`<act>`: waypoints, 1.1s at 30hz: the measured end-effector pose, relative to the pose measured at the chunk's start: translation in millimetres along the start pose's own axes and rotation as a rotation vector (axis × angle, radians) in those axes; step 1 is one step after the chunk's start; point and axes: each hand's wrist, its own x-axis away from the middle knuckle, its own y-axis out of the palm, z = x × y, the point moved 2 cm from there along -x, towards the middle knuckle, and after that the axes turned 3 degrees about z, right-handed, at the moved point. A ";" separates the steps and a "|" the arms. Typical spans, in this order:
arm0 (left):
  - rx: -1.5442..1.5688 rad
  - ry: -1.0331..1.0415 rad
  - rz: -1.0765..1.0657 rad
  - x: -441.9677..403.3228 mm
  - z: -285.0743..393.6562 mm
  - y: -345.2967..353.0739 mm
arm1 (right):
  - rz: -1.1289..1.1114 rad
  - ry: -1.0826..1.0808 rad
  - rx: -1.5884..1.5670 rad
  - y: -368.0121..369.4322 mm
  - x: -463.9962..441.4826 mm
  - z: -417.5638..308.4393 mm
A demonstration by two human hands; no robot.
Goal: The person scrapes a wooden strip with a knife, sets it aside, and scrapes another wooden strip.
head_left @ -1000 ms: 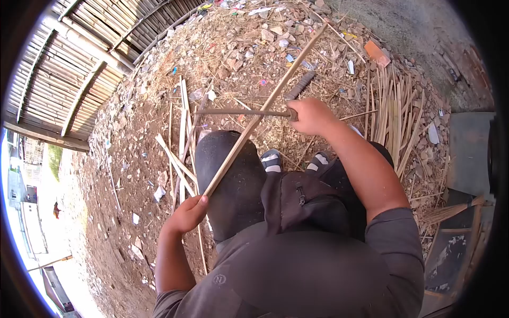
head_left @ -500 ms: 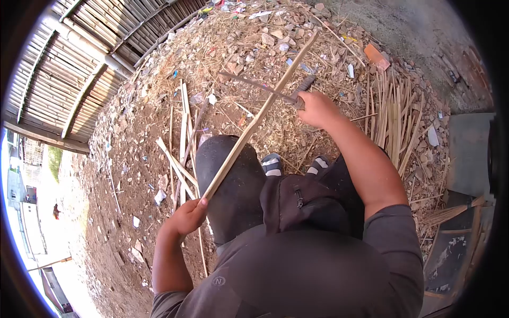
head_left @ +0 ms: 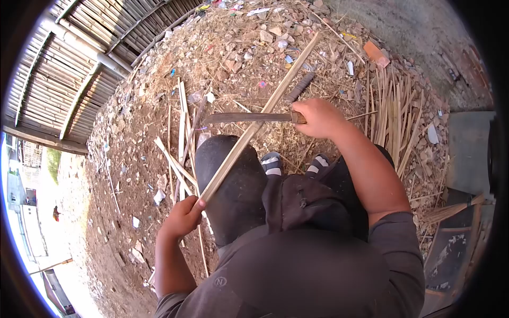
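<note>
Since the earlier frame, the long dark metal blade point(head_left: 238, 117) has turned from slanting to nearly level in the head view, crossing the long pale wooden strip point(head_left: 225, 168). The right hand point(head_left: 319, 117) keeps its grip closed around the brown handle point(head_left: 299, 118). The left hand point(head_left: 183, 216) has its grip closed at the strip's near end, beside the black-clothed knee point(head_left: 238, 191).

To your upper left stands a slatted wall point(head_left: 63, 79) of narrow poles, tied by thicker rails. The floor point(head_left: 127, 175) is bare earth strewn with stones, dry straw and litter. At your upper right is a grey, smoother surface point(head_left: 392, 32), with 1 orange-red brick piece point(head_left: 376, 54) near its edge. Bright daylight washes out the far left.
</note>
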 end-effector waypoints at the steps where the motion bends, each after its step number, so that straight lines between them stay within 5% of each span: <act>1: -0.148 0.072 0.042 4.9 6.4 -0.6 | -0.017 0.003 0.018 2.7 0.4 -0.3; 3: -0.440 0.225 0.127 14.4 27.2 -0.5 | -0.044 0.011 0.070 3.2 0.5 -2.6; 9: -0.705 0.153 0.292 24.9 43.7 12.3 | -0.039 0.013 0.129 -1.3 3.1 -13.5; 15: -0.724 0.284 0.518 19.0 23.4 26.3 | -0.046 0.098 -0.010 10.4 2.5 1.9; 23: -0.619 0.265 0.409 -4.2 2.1 27.4 | 0.073 0.134 -0.196 31.9 -13.0 12.7; 33: -0.615 0.317 0.446 -3.7 7.9 27.4 | -0.042 0.080 -0.176 29.1 -13.0 -14.7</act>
